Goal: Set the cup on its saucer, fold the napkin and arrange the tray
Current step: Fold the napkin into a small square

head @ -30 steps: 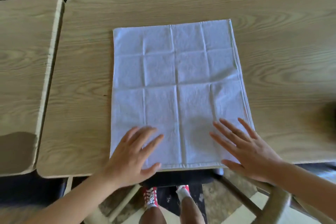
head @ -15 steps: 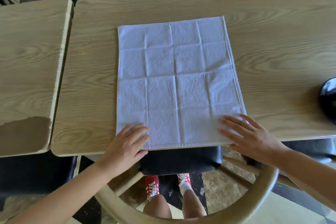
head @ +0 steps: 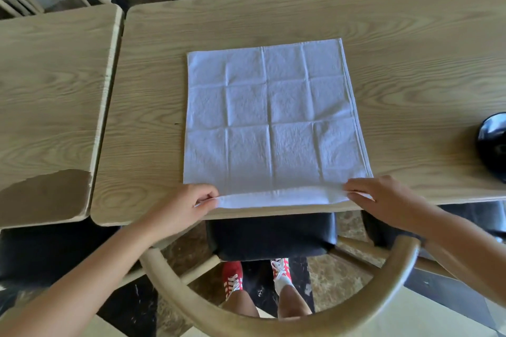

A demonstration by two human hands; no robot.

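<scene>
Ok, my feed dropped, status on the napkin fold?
Left hand and right hand pinch the napkin near corners. Near edge lifted, rest flat on table. Nothing on it.

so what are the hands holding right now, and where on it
Left hand and right hand each pinch a near corner of the white napkin.

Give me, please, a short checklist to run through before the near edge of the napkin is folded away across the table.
1. Left hand pinches the near left corner of the napkin: ok.
2. Right hand pinches the near right corner: ok.
3. Near edge lifted evenly between both hands: ok, a narrow strip is raised.
4. Rest of the napkin lies flat on the table: ok, only old creases.
5. Far part of the table free for the fold: ok.
6. Black object at the right edge stands apart from the napkin: ok.
</scene>
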